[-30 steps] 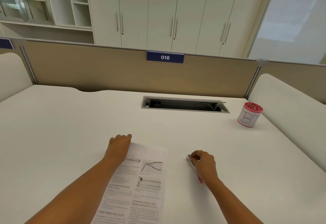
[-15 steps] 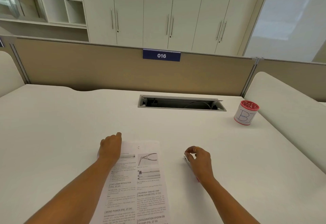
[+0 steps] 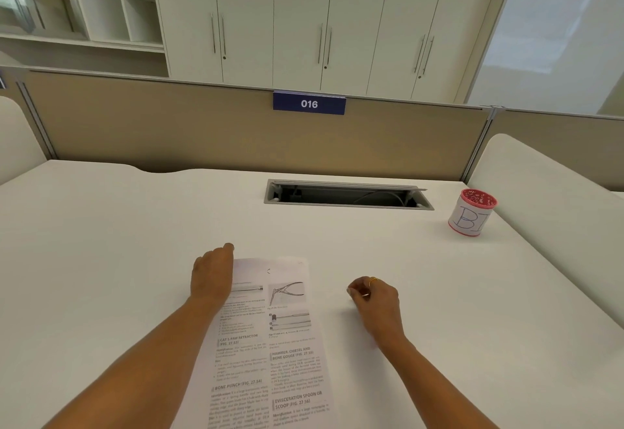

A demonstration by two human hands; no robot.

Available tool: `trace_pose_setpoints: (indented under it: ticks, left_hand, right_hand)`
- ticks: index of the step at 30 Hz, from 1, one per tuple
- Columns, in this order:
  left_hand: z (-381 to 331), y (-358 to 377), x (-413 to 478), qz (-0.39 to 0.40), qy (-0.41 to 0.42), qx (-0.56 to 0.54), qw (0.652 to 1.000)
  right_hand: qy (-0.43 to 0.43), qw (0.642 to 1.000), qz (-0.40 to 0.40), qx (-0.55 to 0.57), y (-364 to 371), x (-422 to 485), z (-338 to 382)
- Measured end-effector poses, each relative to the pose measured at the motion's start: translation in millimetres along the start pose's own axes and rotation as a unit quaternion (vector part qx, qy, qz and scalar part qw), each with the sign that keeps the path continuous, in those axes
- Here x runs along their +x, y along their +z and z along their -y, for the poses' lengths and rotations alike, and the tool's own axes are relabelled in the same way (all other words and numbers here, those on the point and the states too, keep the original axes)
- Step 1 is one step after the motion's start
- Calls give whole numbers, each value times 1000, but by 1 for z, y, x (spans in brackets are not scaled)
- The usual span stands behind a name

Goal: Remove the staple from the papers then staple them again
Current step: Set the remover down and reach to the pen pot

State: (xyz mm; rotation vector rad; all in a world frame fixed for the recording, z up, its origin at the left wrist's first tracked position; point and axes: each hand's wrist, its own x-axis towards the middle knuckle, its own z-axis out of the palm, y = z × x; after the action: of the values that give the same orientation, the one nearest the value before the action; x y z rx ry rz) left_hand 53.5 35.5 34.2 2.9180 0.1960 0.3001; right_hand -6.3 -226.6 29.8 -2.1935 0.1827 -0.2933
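Left hand [image 3: 212,276] lies flat, fingers together, on the top left corner of the printed papers [image 3: 270,344], one stack on the white desk [image 3: 101,242]. One right hand [image 3: 374,300] rests just beside the papers, fingers curled closed; if it holds something, I cannot tell. One red cup [image 3: 471,212] stands far right, well apart. One open cable slot [image 3: 347,195] is behind.

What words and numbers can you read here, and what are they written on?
"016": blue sign on the divider.
"BI": white label on the red cup; the second letter is partly cut off.
"CAT'S PAW RETRACTOR (FIG. 27.53)", "HAMMER, CHISEL AND BONE GOUGE (FIG. 27.55)", "BONE PUNCH (FIG. 27.54)", "EVISCERATION SPOON OR SCOOP (FIG. 27.56)": headings on the papers.
The small text under each heading is too blurred to read.
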Motion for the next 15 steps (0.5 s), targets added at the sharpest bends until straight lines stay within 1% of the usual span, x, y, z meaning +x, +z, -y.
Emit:
trace_pose_setpoints:
  ticks: [4,7,9,11,13,15]
  left_hand:
    - [-3,0,-1,-19,34,82,996]
    - [-7,5,-1,-27,48,68,996]
    - [-14,8,-2,-15,55,14,998]
    - [-26,7,-6,6,55,-77,995]
    - [-39,5,-12,36,58,-183,981]
    - [-53,2,-23,76,75,-261,959]
  right_hand:
    - [16,1000,3,18,1,-1,2]
    - [19,1000,6,24,1,-2,4]
    - [17,999,8,37,2,-2,6]
    - [17,999,13,49,4,-3,8]
    - [21,998,19,61,6,-4,10]
    - [24,997,33,72,9,-4,12]
